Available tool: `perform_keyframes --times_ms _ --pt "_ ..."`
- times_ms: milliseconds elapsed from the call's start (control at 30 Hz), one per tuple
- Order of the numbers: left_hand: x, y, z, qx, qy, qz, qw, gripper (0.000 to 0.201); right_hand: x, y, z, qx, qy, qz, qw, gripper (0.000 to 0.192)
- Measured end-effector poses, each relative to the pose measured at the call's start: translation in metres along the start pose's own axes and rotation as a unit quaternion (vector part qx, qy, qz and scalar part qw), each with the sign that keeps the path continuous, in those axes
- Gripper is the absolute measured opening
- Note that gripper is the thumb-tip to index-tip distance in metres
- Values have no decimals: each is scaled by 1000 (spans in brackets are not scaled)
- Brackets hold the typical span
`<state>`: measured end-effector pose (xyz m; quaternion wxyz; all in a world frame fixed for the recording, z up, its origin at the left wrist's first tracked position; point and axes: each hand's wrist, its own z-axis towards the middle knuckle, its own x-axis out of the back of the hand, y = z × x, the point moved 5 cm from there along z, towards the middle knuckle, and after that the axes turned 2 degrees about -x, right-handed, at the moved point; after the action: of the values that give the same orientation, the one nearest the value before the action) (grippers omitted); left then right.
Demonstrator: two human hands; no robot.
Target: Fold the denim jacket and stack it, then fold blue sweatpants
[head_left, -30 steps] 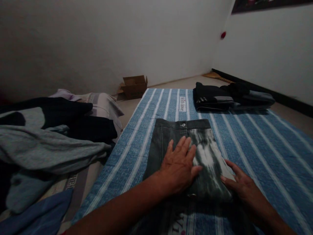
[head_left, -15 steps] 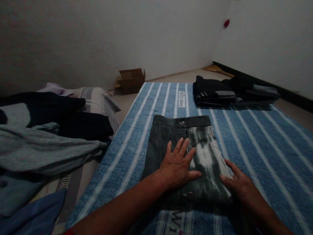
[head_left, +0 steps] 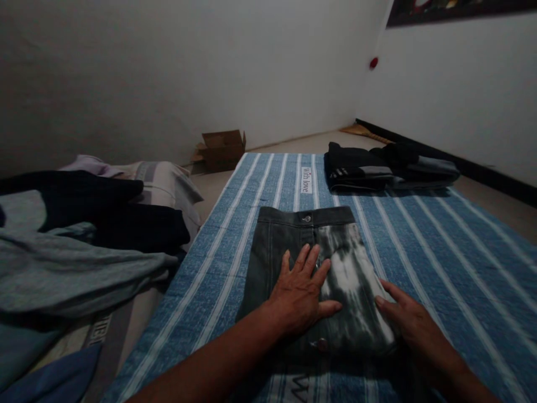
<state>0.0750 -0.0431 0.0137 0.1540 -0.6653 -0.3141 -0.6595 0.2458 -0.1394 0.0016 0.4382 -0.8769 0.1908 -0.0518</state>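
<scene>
A folded dark denim jacket (head_left: 346, 271) with a pale tie-dye panel lies on the blue striped cloth (head_left: 226, 246). Its hem band with a metal button faces away from me, and another button shows near the close edge. My left hand (head_left: 300, 291) rests flat on the jacket's middle, fingers spread. At the right side edge, my right hand (head_left: 413, 319) has its thumb on top of the fabric and its index finger along the edge. The other fingers of that hand are partly hidden.
Folded dark clothes (head_left: 356, 168) sit at the far right of the cloth. To the left lies a heap of loose garments, including a grey one (head_left: 84, 274) and a navy one (head_left: 84, 190). A cardboard box (head_left: 222, 154) stands on the floor near the wall.
My view has tilted up slightly, so everything sits a little lower in the picture. Both hands keep about the same places on the jacket.
</scene>
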Motion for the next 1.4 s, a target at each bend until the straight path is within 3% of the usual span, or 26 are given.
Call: perform_keyframes --times_ms 200,400,533,633,700,733,800,867,900,967,1067,1200,1300,1400 --pt "0 -1 0 3 6 -2 1000 89 1 -5 11 1 -13 42 999 88" --pt "-2 -1 1 6 2 7 1000 92 -9 4 17 8 -53 103 993 77" --pt "-2 -1 3 6 -2 5 1000 92 -7 3 19 30 -34 37 998 78" --pt "2 1 4 13 -25 -1 1000 92 4 0 18 73 25 -85 993 72" --pt "9 3 5 16 -42 -2 999 92 13 -9 12 167 96 -224 955 61" --pt "14 4 5 17 -50 -2 999 92 14 -16 6 246 136 -294 913 54" --pt "26 5 9 17 -53 5 998 86 7 -28 -13 432 193 -403 783 38" --pt "40 6 18 13 -30 29 999 70 -11 -30 -33 578 187 -467 642 27" --pt "47 6 25 7 -11 44 999 61 -22 -27 -39 617 165 -495 589 26" --pt "55 6 44 -21 16 70 997 48 -42 -18 -43 636 123 -544 533 29" --pt "52 4 80 -85 12 87 992 47 -60 -5 -38 604 102 -591 525 33" --pt "35 -9 116 -114 -2 81 990 60 -63 9 -33 566 109 -606 548 41" --pt "24 -18 123 -124 -7 54 991 64 -61 14 -33 543 116 -600 576 43" --pt "19 -23 121 -125 -2 31 992 65 -61 17 -34 538 108 -600 582 46"
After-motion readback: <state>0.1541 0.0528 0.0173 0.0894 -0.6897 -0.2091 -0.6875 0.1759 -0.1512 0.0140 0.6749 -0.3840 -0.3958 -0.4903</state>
